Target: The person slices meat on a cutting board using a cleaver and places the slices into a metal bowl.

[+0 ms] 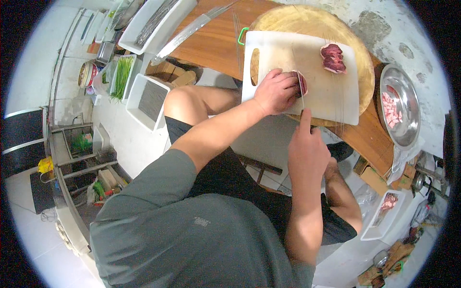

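On the white plastic cutting board (324, 97), my left hand (279, 91) presses down on a piece of dark red meat (304, 84), most of it hidden under the fingers. My right hand (309, 145) grips a knife (302, 95), its forefinger stretched along the back of the blade. The blade stands at the meat's right end, close by my left fingertips. Several cut slices of meat (333, 58) lie overlapped at the board's upper right. Thin metal skewers (339, 102) lie across the board's right side.
Under the board is a round wooden chopping block (306, 18) on a brown wooden table (212, 43). A steel bowl (407, 118) with pale diced pieces stands right. Left are white bins of skewers (144, 73) and green stalks (122, 77). A bundle of skewers (191, 30) crosses the table.
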Available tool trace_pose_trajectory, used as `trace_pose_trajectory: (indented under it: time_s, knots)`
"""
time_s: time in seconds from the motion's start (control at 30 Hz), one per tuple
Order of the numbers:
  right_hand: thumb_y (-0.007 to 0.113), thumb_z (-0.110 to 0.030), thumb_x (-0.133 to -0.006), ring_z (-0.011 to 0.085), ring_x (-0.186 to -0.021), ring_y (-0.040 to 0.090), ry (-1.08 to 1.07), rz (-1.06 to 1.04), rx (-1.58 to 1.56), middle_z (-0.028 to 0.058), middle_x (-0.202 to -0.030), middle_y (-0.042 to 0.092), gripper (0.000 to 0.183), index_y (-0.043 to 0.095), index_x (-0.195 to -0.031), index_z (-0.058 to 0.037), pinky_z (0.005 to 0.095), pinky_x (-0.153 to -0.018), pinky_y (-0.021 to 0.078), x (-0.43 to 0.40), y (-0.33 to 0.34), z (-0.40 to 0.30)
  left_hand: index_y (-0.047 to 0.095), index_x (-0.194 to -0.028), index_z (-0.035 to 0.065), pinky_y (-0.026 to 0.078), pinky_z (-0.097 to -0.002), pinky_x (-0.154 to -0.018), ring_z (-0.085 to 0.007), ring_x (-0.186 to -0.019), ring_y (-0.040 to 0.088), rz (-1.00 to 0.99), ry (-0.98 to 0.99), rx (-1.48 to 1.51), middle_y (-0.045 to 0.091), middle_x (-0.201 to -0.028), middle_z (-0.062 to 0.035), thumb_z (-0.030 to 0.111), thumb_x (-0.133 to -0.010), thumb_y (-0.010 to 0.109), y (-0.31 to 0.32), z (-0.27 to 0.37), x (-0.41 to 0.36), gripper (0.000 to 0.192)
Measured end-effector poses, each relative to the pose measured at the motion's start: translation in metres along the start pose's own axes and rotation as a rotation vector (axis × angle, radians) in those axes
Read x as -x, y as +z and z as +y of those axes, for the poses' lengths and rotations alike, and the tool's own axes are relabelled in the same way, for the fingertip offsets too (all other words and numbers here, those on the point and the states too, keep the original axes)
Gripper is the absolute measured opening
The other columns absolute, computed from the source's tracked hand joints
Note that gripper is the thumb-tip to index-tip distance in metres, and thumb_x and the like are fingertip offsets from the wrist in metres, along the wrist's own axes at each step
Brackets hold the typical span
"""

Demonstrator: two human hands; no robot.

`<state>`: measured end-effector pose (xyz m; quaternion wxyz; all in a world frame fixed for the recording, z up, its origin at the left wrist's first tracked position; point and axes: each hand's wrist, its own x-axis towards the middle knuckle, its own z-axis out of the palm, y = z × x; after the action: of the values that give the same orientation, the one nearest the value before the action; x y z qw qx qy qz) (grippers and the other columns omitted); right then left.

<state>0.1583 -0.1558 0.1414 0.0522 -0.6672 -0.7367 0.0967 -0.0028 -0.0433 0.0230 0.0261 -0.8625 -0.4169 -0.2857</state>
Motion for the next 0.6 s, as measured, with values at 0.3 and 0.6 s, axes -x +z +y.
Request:
trace_pose_trajectory:
  time_s: [0.3,0.6]
  knots:
    - [0.062,-0.022,-0.095,0.0350,-0.069,0.070,0.051,-0.039,0.023,0.0149,-0.088,0.068,0.056,0.049,-0.148,-0.0132,0.0452,-0.056,0.0585,0.033,-0.028,0.000,0.071,-0.101,0.0153,0.044,-0.0398,-0.094,-0.0189,-0.108,0.061,0.121,0.032,-0.020,0.067,-0.111,-0.0016,0.025,-0.080,0.073,0.006,-0.005,0.005,0.024]
    - [0.065,-0.019,-0.095,0.0309,-0.064,0.066,-0.039,0.145,-0.005,0.0108,-0.084,0.065,0.055,0.051,-0.148,-0.0146,0.0430,-0.051,0.0554,0.055,-0.014,0.015,0.070,-0.100,0.0120,0.047,-0.0449,-0.095,-0.0255,-0.107,0.065,0.142,-0.024,0.055,0.069,-0.114,-0.0061,0.025,-0.077,0.076,0.010,-0.006,0.010,0.027]
